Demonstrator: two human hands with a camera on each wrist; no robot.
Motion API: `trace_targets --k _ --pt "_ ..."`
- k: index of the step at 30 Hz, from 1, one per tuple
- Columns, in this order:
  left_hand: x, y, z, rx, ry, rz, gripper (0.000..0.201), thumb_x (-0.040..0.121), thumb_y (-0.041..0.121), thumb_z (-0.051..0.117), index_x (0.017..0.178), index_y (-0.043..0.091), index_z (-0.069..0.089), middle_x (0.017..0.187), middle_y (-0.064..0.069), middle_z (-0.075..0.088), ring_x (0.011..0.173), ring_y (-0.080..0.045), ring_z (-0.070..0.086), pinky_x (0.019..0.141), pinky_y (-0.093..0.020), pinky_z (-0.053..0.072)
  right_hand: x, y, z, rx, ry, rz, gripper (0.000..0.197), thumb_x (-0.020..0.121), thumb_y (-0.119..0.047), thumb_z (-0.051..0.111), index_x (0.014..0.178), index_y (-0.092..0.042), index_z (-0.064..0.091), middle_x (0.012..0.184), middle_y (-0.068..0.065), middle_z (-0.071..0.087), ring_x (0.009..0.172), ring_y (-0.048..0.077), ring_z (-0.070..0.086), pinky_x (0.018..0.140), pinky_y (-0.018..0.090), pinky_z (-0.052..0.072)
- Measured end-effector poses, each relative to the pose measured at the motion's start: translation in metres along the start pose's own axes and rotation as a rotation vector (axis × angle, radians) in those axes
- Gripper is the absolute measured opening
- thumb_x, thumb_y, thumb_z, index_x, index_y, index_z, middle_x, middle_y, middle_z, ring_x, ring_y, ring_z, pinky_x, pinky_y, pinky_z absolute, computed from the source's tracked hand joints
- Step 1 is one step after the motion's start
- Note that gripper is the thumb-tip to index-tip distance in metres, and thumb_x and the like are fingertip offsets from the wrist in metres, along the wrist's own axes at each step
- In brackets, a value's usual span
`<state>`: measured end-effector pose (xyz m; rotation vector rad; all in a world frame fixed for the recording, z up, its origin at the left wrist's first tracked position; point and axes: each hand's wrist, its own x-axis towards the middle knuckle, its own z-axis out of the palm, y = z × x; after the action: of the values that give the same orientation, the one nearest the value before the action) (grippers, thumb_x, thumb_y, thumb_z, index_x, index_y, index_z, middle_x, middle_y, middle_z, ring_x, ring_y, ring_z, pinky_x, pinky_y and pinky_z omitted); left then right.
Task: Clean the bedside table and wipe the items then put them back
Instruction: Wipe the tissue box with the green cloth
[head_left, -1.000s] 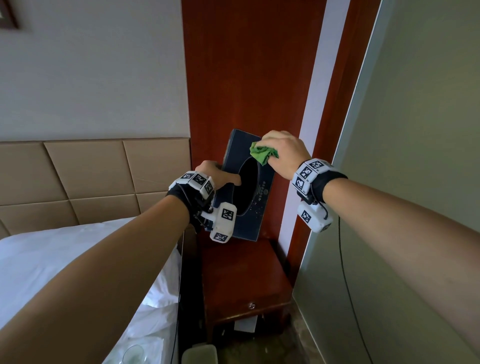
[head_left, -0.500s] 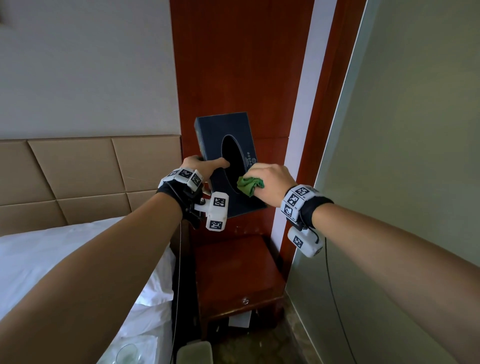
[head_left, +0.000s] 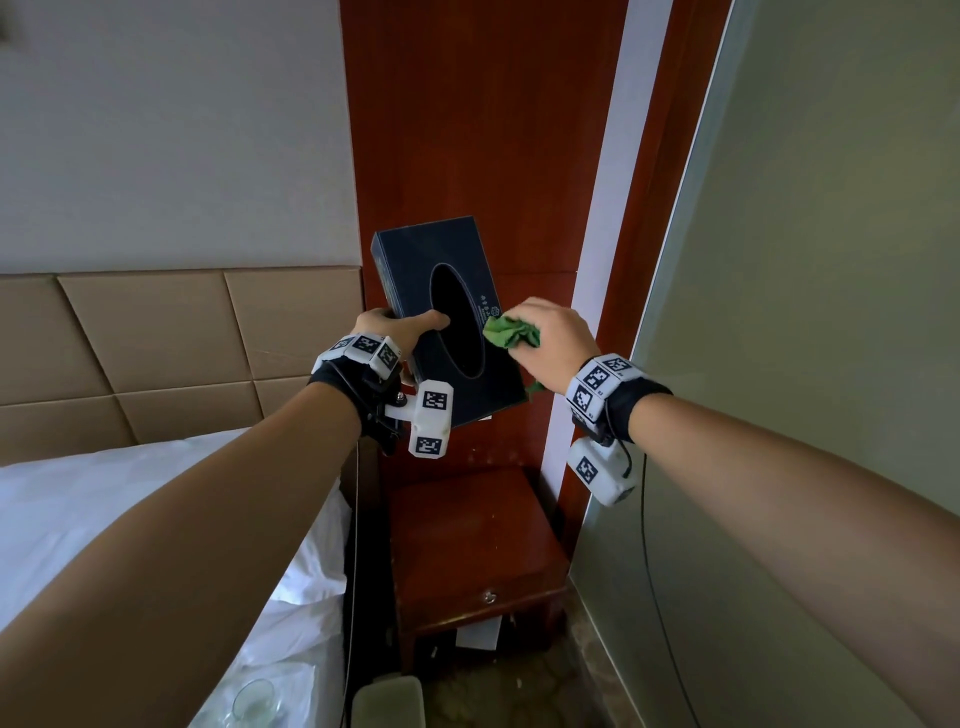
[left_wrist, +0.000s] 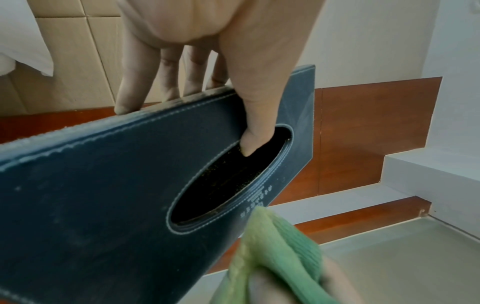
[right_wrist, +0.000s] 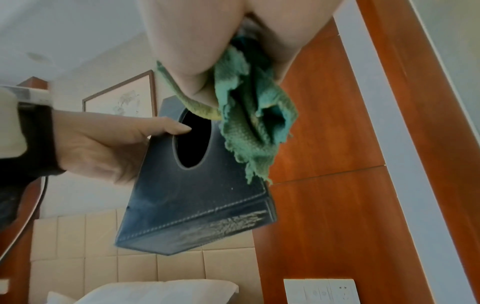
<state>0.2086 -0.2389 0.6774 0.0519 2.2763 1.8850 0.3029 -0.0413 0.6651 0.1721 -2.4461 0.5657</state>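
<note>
While 2 hands are raised in front of the red wood panel (head_left: 483, 130), 1 dark tissue box (head_left: 441, 270) is held in the air, well above the bedside table (head_left: 467, 525). Nearest the camera, at the bottom edge of the head view, 1 glass (head_left: 254, 699) is seen on the white bed (head_left: 104, 499), and 1 pale bin (head_left: 389, 701) stands on the floor beside it. A narrow gap is left between bed and table; the table's right edge lies just beside the grey wall (head_left: 805, 312). Its glossy wooden top is bare, with 1 drawer knob (head_left: 488, 596) below.

Higher up, the box is gripped by the left hand (head_left: 395, 332): the thumb (left_wrist: 257, 115) is hooked into the oval opening (left_wrist: 228, 176), 4 fingers (left_wrist: 132, 90) pressed behind the box. The box is rectangular, leather-like, with pale stitching along its edges, and is tilted. 1 crumpled green cloth (head_left: 511, 332), of knitted texture, is clutched in the right hand (head_left: 550, 332) and is pressed against the box's right edge beside the opening. Behind, a padded beige headboard (head_left: 156, 338) is seen.
</note>
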Motion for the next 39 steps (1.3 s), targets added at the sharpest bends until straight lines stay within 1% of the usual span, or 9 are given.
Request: trace_targets --k 11,14,18,22,24,28,33,36,39 --pt "0.002 -0.006 0.003 -0.123 0.030 0.011 0.067 0.049 0.047 0.091 0.100 0.012 0.065 0.084 -0.009 0.076 0.067 -0.032 0.074 0.062 -0.052 0.060 -0.022 -0.006 0.019 -0.061 -0.350 -0.030 0.012 0.080 -0.027 0.074 0.091 -0.029 0.073 0.077 -0.020 0.061 0.074 0.007 0.059 0.072 0.026 0.048" --pt "0.005 -0.009 -0.002 -0.120 0.017 0.001 0.063 0.053 0.042 0.092 0.101 0.012 0.066 0.082 -0.008 0.076 0.067 -0.032 0.074 0.062 -0.053 0.060 -0.016 -0.008 0.005 0.059 -0.217 0.087 0.018 0.084 -0.021 0.070 0.099 -0.032 0.069 0.086 -0.016 0.067 0.068 0.012 0.065 0.066 0.034 0.058" --pt "0.007 -0.015 -0.007 -0.092 -0.011 0.014 0.067 0.051 0.041 0.093 0.104 0.011 0.066 0.082 -0.007 0.077 0.071 -0.030 0.075 0.063 -0.055 0.060 -0.007 -0.004 -0.013 0.057 0.006 0.267 0.049 0.094 -0.012 0.053 0.135 -0.039 0.052 0.113 -0.011 0.053 0.057 0.013 0.056 0.044 0.015 0.044" --pt "0.005 -0.019 -0.009 -0.056 -0.073 0.039 0.069 0.053 0.041 0.092 0.109 0.011 0.066 0.089 -0.007 0.077 0.078 -0.027 0.075 0.066 -0.053 0.061 0.001 0.001 -0.020 0.077 -0.104 0.456 0.030 0.096 -0.015 0.050 0.115 -0.027 0.071 0.120 0.004 0.061 0.075 0.021 0.064 0.060 0.027 0.050" --pt "0.003 -0.019 -0.010 -0.037 -0.102 0.063 0.058 0.063 0.035 0.090 0.110 0.010 0.066 0.093 -0.008 0.076 0.081 -0.026 0.075 0.066 -0.051 0.061 0.002 -0.001 -0.026 0.212 -0.178 0.576 0.025 0.094 -0.033 0.057 0.115 -0.026 0.068 0.120 0.001 0.063 0.108 0.024 0.062 0.083 0.030 0.046" --pt "0.005 -0.018 -0.012 0.013 -0.146 0.102 0.046 0.071 0.031 0.086 0.108 0.010 0.067 0.095 -0.008 0.075 0.078 -0.022 0.074 0.059 -0.037 0.060 0.008 0.001 -0.030 0.183 -0.484 0.695 0.095 0.068 -0.085 0.056 0.144 -0.028 0.047 0.147 0.001 0.047 0.135 0.026 0.042 0.110 0.045 0.030" --pt "0.009 -0.019 -0.015 0.038 -0.214 0.109 0.060 0.058 0.039 0.090 0.107 0.010 0.070 0.098 -0.008 0.076 0.087 -0.023 0.074 0.074 -0.044 0.061 0.017 0.014 -0.017 0.158 -0.588 0.628 0.130 0.035 -0.097 0.063 0.143 -0.025 0.047 0.143 0.005 0.051 0.127 0.025 0.049 0.109 0.050 0.037" --pt "0.011 -0.020 -0.014 0.039 -0.245 0.095 0.074 0.046 0.046 0.090 0.108 0.011 0.070 0.098 -0.007 0.077 0.093 -0.026 0.073 0.080 -0.046 0.060 0.016 0.008 -0.020 0.198 -0.588 0.616 0.120 0.042 -0.090 0.068 0.140 -0.023 0.050 0.140 0.006 0.054 0.124 0.025 0.051 0.109 0.048 0.039" --pt "0.014 -0.022 -0.012 0.013 -0.281 0.091 0.066 0.058 0.042 0.091 0.113 0.013 0.068 0.102 -0.005 0.076 0.098 -0.027 0.072 0.079 -0.042 0.060 0.015 0.004 -0.025 0.233 -0.545 0.629 0.090 0.065 -0.072 0.070 0.137 -0.021 0.053 0.132 0.005 0.055 0.120 0.025 0.052 0.106 0.043 0.041"
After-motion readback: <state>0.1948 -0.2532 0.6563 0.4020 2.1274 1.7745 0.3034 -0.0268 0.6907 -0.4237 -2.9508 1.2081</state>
